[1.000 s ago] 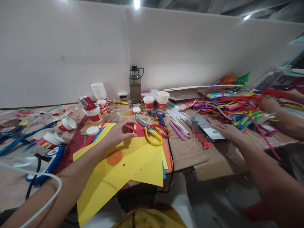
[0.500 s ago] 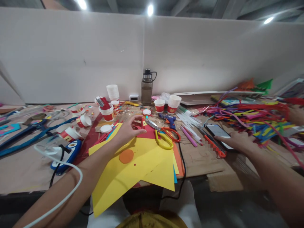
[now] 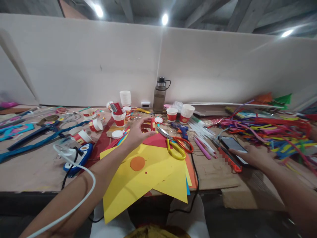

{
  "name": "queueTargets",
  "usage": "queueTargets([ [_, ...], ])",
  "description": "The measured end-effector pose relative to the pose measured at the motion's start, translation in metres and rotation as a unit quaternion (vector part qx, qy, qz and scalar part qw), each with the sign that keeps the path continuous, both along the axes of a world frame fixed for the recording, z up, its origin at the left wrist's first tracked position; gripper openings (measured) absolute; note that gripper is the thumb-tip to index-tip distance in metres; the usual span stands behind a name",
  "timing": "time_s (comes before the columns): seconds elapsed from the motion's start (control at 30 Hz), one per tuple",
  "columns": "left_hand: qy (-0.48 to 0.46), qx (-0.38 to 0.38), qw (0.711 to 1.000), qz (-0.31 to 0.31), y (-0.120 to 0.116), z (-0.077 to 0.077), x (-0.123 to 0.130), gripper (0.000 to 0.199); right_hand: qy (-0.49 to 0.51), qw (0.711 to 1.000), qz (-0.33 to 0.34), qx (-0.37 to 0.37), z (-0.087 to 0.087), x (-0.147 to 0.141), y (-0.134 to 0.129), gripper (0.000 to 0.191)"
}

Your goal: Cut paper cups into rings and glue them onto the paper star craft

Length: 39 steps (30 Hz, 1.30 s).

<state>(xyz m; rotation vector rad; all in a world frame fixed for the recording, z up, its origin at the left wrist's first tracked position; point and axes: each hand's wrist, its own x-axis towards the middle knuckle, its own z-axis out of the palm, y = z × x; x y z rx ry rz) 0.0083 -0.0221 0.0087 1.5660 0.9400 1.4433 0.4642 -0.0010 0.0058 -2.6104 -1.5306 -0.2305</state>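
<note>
My left hand (image 3: 140, 130) is over the top of the yellow paper, its thumb and fingers closed around a small red paper cup (image 3: 153, 125) with a yellow patch. The hand hides part of the cup. Just right of it lie scissors (image 3: 176, 145) with one yellow and one orange handle. My right hand (image 3: 256, 154) grips a phone (image 3: 232, 147) from its right side, one digit across the screen; its other fingers are mostly hidden. An orange utility knife (image 3: 231, 162) sits along the phone's left edge. An orange paper circle (image 3: 137, 163) rests on the yellow sheet (image 3: 148, 181).
A water bottle (image 3: 159, 96) stands by the white partition. Near it are a stack of paper cups (image 3: 187, 114) and a blue glue gun (image 3: 182, 130). Markers (image 3: 201, 148) lie right of the scissors. Bright pipe cleaners (image 3: 277, 129) cover the right; a blue power strip (image 3: 79, 158) is left.
The view has shifted, so the whole scene sits further right. The red cup in my left hand has turned to show more of its side. The phone's screen looks darker.
</note>
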Motion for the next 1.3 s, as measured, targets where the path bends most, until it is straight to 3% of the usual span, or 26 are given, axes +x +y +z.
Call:
queueTargets([
  [0.07, -0.066, -0.03, 0.997, -0.029, -0.001, 0.002, 0.001, 0.056, 0.007, 0.999, 0.002, 0.037, 0.012, -0.018, -0.007, 0.077],
  [0.1, -0.108, -0.046, 0.992, -0.047, -0.002, 0.002, 0.001, 0.054, 0.01, 0.996, 0.05, 0.067, 0.019, -0.031, -0.009, 0.071],
  [0.13, -0.152, -0.063, 0.984, -0.068, -0.002, 0.003, 0.001, 0.052, 0.02, 0.988, 0.125, 0.09, 0.025, -0.047, -0.012, 0.061],
  [0.2, -0.235, -0.098, 0.96, -0.114, -0.002, 0.004, 0.0, 0.044, 0.075, 0.944, 0.296, 0.127, 0.035, -0.085, -0.015, 0.045],
  [0.23, -0.268, -0.114, 0.947, -0.134, -0.002, 0.005, -0.001, 0.04, 0.109, 0.921, 0.348, 0.135, 0.038, -0.106, -0.017, 0.039],
  [0.3, -0.317, -0.138, 0.925, -0.158, -0.003, 0.009, -0.003, 0.036, 0.127, 0.888, 0.429, 0.108, 0.039, -0.146, -0.018, 0.029],
  [0.37, -0.348, -0.149, 0.909, -0.176, -0.004, 0.014, -0.006, 0.037, 0.091, 0.88, 0.464, 0.043, 0.033, -0.179, -0.02, 0.028],
  [0.5, -0.388, -0.155, 0.888, -0.191, -0.007, 0.022, -0.011, 0.04, -0.031, 0.882, 0.466, -0.06, 0.013, -0.214, -0.022, 0.034],
  [0.67, -0.446, -0.18, 0.861, -0.164, -0.004, 0.025, -0.015, 0.04, -0.057, 0.897, 0.428, -0.093, 0.003, -0.226, -0.019, 0.036],
  [0.87, -0.484, -0.207, 0.846, -0.085, 0.006, 0.022, -0.016, 0.042, 0.0, 0.91, 0.411, -0.063, 0.005, -0.222, -0.006, 0.043],
  [1.0, -0.479, -0.203, 0.851, -0.073, 0.009, 0.019, -0.014, 0.039, 0.163, 0.905, 0.392, 0.033, 0.007, -0.217, 0.001, 0.048],
  [1.07, -0.474, -0.194, 0.857, -0.051, 0.01, 0.017, -0.012, 0.033, 0.31, 0.865, 0.389, 0.067, 0.01, -0.223, 0.002, 0.054],
  [1.17, -0.463, -0.179, 0.868, -0.018, 0.009, 0.014, -0.007, 0.02, 0.544, 0.73, 0.401, 0.097, 0.016, -0.242, 0.003, 0.064],
  [1.23, -0.447, -0.173, 0.877, -0.012, 0.008, 0.012, -0.004, 0.018, 0.626, 0.645, 0.427, 0.098, 0.018, -0.26, 0.004, 0.054],
  [1.3, -0.42, -0.172, 0.891, -0.011, 0.007, 0.011, -0.002, 0.025, 0.661, 0.589, 0.454, 0.103, 0.016, -0.275, 0.007, 0.041],
])
